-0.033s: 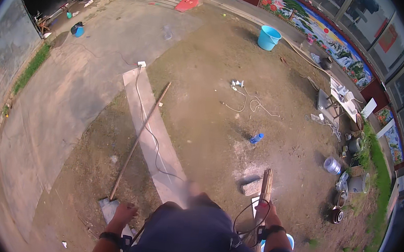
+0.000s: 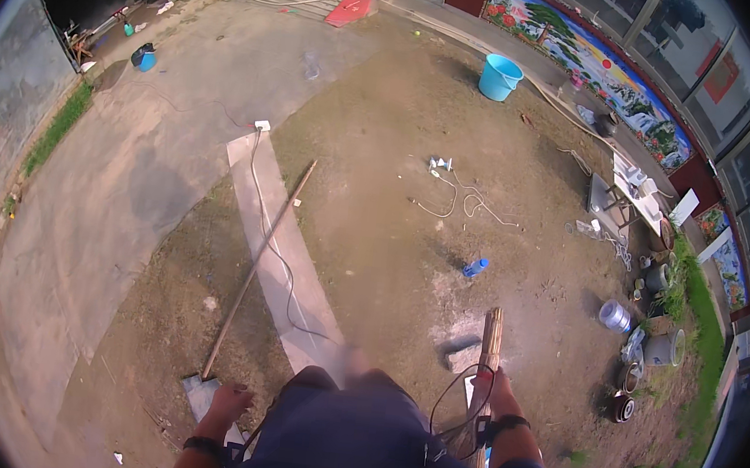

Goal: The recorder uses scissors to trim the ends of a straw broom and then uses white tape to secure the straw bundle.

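At the lower right, my right hand (image 2: 498,395) is against the side of a wooden beam (image 2: 492,336), with its fingers curled and partly hidden. A dark cable (image 2: 437,407) loops across the beam and past that hand. My left hand (image 2: 233,399) is low on the left with bent fingers; what it holds, if anything, is not clear. Beside it lies a grey, flat blade-like piece (image 2: 199,389), at the lower end of a long wooden pole (image 2: 255,263). A pale block (image 2: 462,357) lies just left of the beam.
A pale paved strip (image 2: 275,269) carries a cable from a white socket box (image 2: 262,125). Ahead are a blue bottle (image 2: 476,267), white cords (image 2: 470,198) and a blue bucket (image 2: 500,78). Pots and a clear jug (image 2: 615,315) line the right side, near a low table (image 2: 636,188).
The beam's top and my right hand have shifted slightly up and left. My right arm now covers more of a light-blue rim beside the beam. My left hand looks nearly unchanged.
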Motion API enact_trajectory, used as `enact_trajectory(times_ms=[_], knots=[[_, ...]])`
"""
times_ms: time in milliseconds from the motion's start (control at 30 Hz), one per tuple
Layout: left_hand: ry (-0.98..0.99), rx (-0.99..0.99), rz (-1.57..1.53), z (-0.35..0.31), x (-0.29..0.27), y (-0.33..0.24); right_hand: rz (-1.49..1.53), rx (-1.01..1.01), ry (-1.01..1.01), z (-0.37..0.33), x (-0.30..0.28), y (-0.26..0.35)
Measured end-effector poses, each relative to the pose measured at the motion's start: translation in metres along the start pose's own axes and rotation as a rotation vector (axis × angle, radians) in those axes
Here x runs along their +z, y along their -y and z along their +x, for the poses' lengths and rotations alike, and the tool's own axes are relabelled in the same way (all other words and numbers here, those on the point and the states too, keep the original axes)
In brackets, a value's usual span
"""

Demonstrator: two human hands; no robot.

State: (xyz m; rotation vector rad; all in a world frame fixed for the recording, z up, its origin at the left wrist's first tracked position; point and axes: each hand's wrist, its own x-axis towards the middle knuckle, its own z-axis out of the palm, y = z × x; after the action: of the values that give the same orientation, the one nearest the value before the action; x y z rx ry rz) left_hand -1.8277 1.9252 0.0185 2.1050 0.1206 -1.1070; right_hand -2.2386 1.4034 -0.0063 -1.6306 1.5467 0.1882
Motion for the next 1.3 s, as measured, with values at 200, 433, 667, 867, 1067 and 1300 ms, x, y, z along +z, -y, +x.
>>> enact_trajectory(times_ms=[200,433,667,867,1067,1300], knots=[[0.029,-0.012,0.105,0.118,-0.014,-0.095,-0.134,-0.267,-0.132,0.101,-0.041,0.303],[0.154,0.183,0.202,0.31,-0.044,-0.304,-0.241,-0.073,-0.134,0.254,-0.034,0.442],[-0.009,0.059,-0.059,0.439,-0.098,-0.544,-0.143,0.106,-0.018,0.368,-0.051,0.547],[-0.148,0.079,-0.133,0.566,-0.134,-0.678,-0.081,-0.018,-0.006,0.578,-0.046,0.643],[-0.161,-0.083,-0.27,0.614,-0.144,-0.76,-0.041,-0.149,0.019,0.695,-0.052,0.916],[-0.158,-0.177,-0.153,0.723,-0.188,-0.829,-0.289,-0.411,0.073,0.782,-0.015,1.229]])
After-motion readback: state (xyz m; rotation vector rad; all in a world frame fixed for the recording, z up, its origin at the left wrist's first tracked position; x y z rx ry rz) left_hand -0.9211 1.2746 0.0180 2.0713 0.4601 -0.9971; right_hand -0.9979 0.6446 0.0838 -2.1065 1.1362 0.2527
